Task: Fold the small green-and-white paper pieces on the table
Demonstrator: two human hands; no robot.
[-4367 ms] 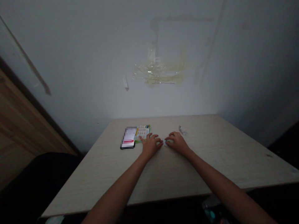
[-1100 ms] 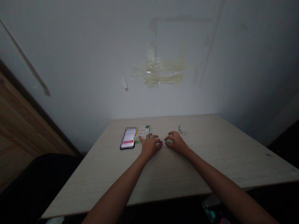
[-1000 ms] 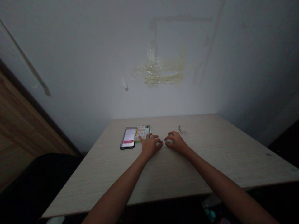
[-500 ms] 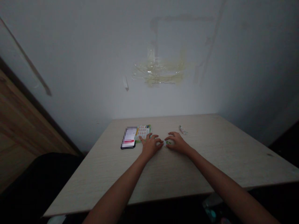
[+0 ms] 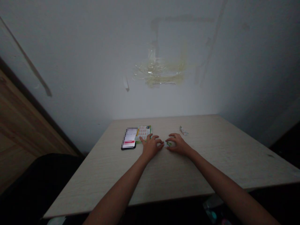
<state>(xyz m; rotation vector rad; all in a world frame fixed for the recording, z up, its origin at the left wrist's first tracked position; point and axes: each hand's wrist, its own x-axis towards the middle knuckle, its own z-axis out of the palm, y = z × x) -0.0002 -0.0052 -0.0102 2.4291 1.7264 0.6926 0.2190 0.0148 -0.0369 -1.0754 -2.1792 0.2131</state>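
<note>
A small white-and-green piece [image 5: 168, 144] lies low over the table between my hands; its kind is too small to make out. My left hand [image 5: 152, 145] pinches at its left end, thumb and forefinger together, other fingers spread toward a printed card. From the other side, my right hand [image 5: 179, 144] curls its fingers and thumb round the piece, partly hiding it. Beside my left hand is the printed card [image 5: 143, 132], with rows of small pictures and a green edge. It lies against a phone [image 5: 128, 138] with its screen lit and blurred.
A crumpled bit of clear and white wrapper [image 5: 183, 130] lies beyond my right hand on the pale wooden table [image 5: 112, 175]. The wall [image 5: 93, 62] behind carries old tape [image 5: 161, 73]. A dark chair back [image 5: 47, 181] stands at the left.
My fingers have shifted very slightly around the small piece, and a little more of its green print shows. Everything else stays in place.
</note>
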